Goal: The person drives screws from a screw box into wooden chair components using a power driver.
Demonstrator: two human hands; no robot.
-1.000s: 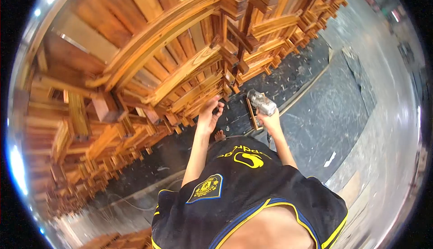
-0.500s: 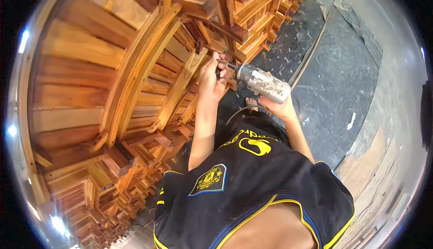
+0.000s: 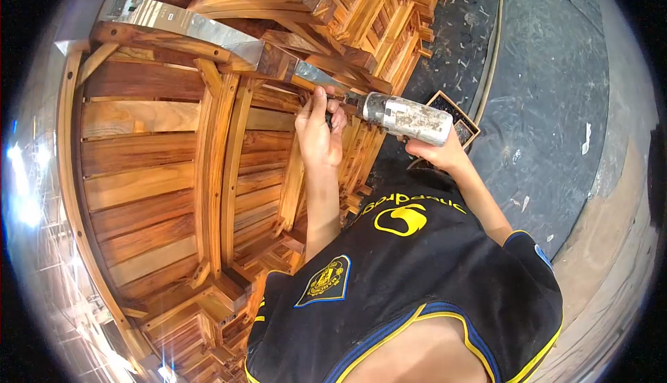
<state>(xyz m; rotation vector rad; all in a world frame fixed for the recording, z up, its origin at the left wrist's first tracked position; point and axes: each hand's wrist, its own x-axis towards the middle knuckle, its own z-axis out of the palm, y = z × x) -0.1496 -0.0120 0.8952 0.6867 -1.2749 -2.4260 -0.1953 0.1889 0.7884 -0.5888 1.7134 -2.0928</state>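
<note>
My right hand (image 3: 442,152) is wrapped around the handle of a worn, silver-bodied power screwdriver (image 3: 417,120). The tool lies nearly level, with its dark nose pointing left toward a wooden frame piece (image 3: 278,60). Close to the bit, the fingers of my left hand (image 3: 319,133) are closed in a pinch. A small dark thing shows between them, too hidden to name. Beside this hand stands a curved, slatted wooden chair or bench part (image 3: 142,143) with brown rails and crosspieces. Whether the bit touches the wood cannot be seen.
A small wooden box (image 3: 474,129) with dark small pieces sits beyond my right hand. Stacked wooden frames (image 3: 375,18) extend ahead and below left. Dark sheeting (image 3: 549,91) covers the floor, with a hose (image 3: 492,43) across it and scraps about.
The view has shifted, bringing the wooden frame's top edge and the small box into sight. Both hands remain together at the tool's nose, now against the upper frame edge.
</note>
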